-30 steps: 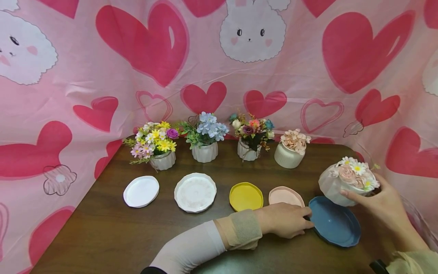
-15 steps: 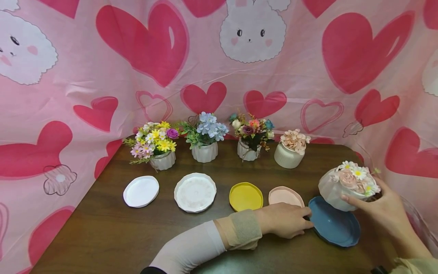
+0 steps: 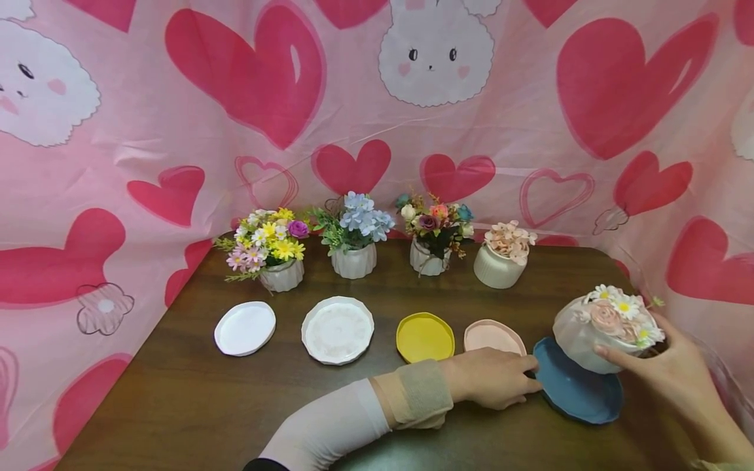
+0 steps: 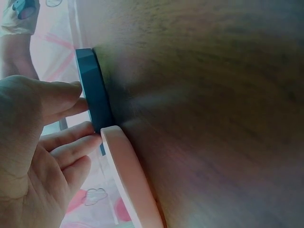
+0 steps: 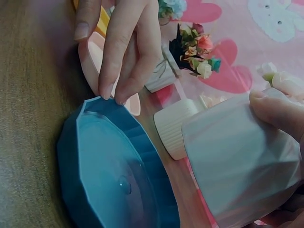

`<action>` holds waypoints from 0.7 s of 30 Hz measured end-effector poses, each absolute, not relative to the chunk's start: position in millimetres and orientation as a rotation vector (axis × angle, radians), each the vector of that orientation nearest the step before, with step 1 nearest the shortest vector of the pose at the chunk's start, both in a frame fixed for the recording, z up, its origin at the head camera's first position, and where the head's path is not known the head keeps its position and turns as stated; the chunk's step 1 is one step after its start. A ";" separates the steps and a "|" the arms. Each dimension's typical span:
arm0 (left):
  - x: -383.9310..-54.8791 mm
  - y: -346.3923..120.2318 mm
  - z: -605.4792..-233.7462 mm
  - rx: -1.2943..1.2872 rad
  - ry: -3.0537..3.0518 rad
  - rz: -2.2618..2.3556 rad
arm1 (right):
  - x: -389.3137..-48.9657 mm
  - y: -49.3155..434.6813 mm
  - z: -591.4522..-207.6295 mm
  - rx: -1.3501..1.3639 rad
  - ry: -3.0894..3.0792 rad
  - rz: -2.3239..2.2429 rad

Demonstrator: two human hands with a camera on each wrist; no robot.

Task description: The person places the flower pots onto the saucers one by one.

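My right hand (image 3: 677, 369) grips a white faceted flowerpot (image 3: 577, 333) with pale pink roses and daisies. It is tilted and held above the far part of a blue saucer (image 3: 580, 396). In the right wrist view, the pot's pale side (image 5: 237, 152) is apart from the saucer's raised rim (image 5: 71, 137). My left hand (image 3: 495, 379) reaches across the table, its fingertips touching the blue saucer's near-left edge. The left wrist view shows those fingers beside the blue edge (image 4: 95, 90) and close to a pink saucer (image 4: 128, 175). The far side of the pot is hidden.
On the table stand a yellow saucer (image 3: 424, 337), a large white one (image 3: 337, 330) and a smaller white one (image 3: 244, 329). Behind them is a row of potted flowers, including a cream ribbed pot (image 3: 499, 267). A pink heart-print cloth (image 3: 353, 118) hangs behind.
The right hand has lowered the flowerpot slightly and moved it a little to the right, nearer the blue saucer. The left hand has stayed at the saucer's edge.
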State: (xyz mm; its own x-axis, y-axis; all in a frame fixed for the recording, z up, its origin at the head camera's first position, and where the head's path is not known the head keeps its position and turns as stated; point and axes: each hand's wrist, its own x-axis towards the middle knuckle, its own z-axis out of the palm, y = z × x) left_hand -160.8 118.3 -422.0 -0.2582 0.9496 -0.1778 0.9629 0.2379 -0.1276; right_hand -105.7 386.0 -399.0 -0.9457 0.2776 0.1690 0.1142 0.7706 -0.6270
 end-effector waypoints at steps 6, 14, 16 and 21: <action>-160.4 119.7 -420.8 1.859 2.418 -0.333 | -100.3 384.9 -398.6 -0.317 -2.719 0.928; -160.4 119.4 -420.5 1.852 2.424 -0.339 | -95.4 383.2 -401.9 -0.309 -2.692 0.958; -160.4 119.6 -420.7 1.850 2.423 -0.342 | -94.7 381.6 -402.1 -0.330 -2.704 0.944; -159.7 120.1 -420.5 1.847 2.420 -0.348 | -92.0 382.8 -403.2 -0.324 -2.706 0.944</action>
